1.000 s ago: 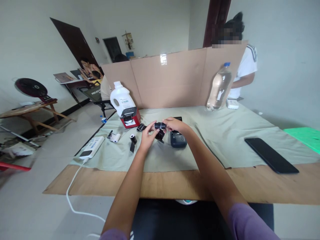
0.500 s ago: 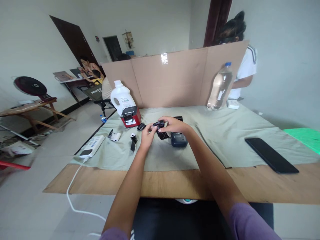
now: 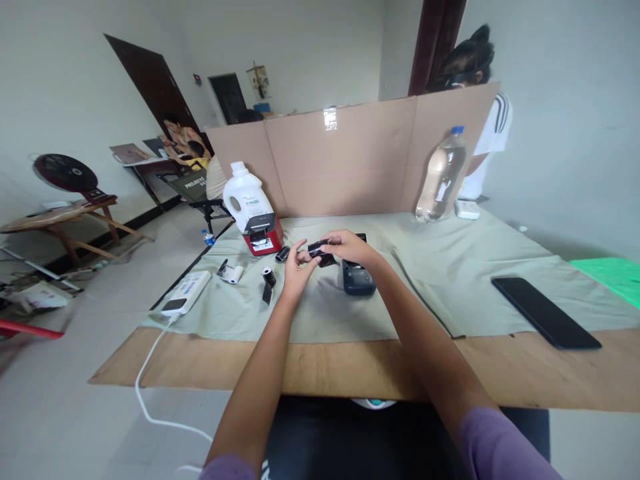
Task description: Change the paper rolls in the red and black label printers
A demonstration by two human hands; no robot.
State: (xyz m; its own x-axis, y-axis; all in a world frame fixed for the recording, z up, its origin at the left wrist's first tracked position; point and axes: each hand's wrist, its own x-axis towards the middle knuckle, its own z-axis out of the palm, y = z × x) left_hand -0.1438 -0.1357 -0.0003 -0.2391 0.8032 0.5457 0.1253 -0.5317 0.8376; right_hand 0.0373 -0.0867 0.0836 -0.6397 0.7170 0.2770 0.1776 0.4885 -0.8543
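At the bottom of the frame two bare forearms in purple sleeves are seen reaching up toward the middle. The bare wooden edge of the counter (image 3: 350,367) is crossed first, then the pale green cloth (image 3: 450,280) spread over it. Just left of centre, the left hand (image 3: 295,270) and the right hand (image 3: 347,247) are brought together above the cloth, fingers curled shut around a small black roll (image 3: 317,249), which is pinched from both ends and held just clear of the surface. Compared with half a second ago, the roll is held lower and flatter, and the loose dark strip that hung beneath it is no longer seen hanging; it is judged that the strip is being wound in or tucked, so the handling of the roll appears to be in progress and not finished.

Touching or just under the right hand, a dark blue label printer (image 3: 358,279) is set on the cloth. To the left of the hands, a small black spool (image 3: 267,277), a white paper roll (image 3: 233,272) and a white power bank (image 3: 186,293) with its cable are laid out. At the right edge a black phone (image 3: 545,312) is left lying flat. Farther up, a red printer (image 3: 263,237), a white jug (image 3: 243,193) and a clear bottle (image 3: 443,177) are stood before a cardboard screen (image 3: 350,157), behind which another person (image 3: 493,127) is partly seen.
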